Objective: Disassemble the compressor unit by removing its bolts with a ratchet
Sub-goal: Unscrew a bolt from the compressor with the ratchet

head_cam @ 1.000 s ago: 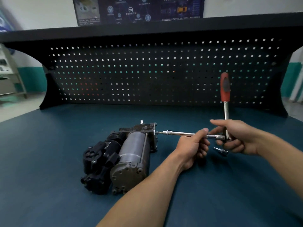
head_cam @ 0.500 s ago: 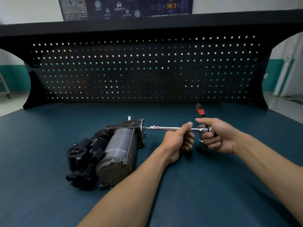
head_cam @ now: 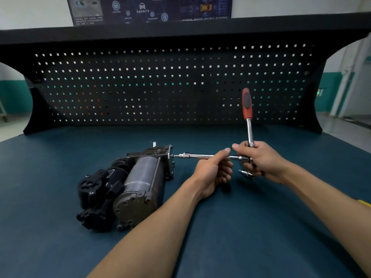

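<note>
The compressor unit (head_cam: pixel 128 187), a grey cylinder with black housing, lies on the blue bench top (head_cam: pixel 60 157). A chrome extension bar (head_cam: pixel 197 156) runs from the ratchet head to a bolt on the unit's far end plate (head_cam: pixel 170 155). My left hand (head_cam: pixel 214 173) grips that bar near its middle. My right hand (head_cam: pixel 259 161) grips the ratchet (head_cam: pixel 249 125) at its head, and the red handle (head_cam: pixel 246 103) points straight up. A loose bit or bolt (head_cam: pixel 246 173) lies on the bench just under my right hand.
A black pegboard (head_cam: pixel 160 87) closes off the back of the bench, with a shelf above it. Behind it hangs a dark poster (head_cam: pixel 150 9). A yellow object (head_cam: pixel 364 202) shows at the right edge.
The ratchet handle lay tilted away and low half a second ago; it has swung back upright, as it stood one second ago. Both hands keep their grips on bar and ratchet head.
</note>
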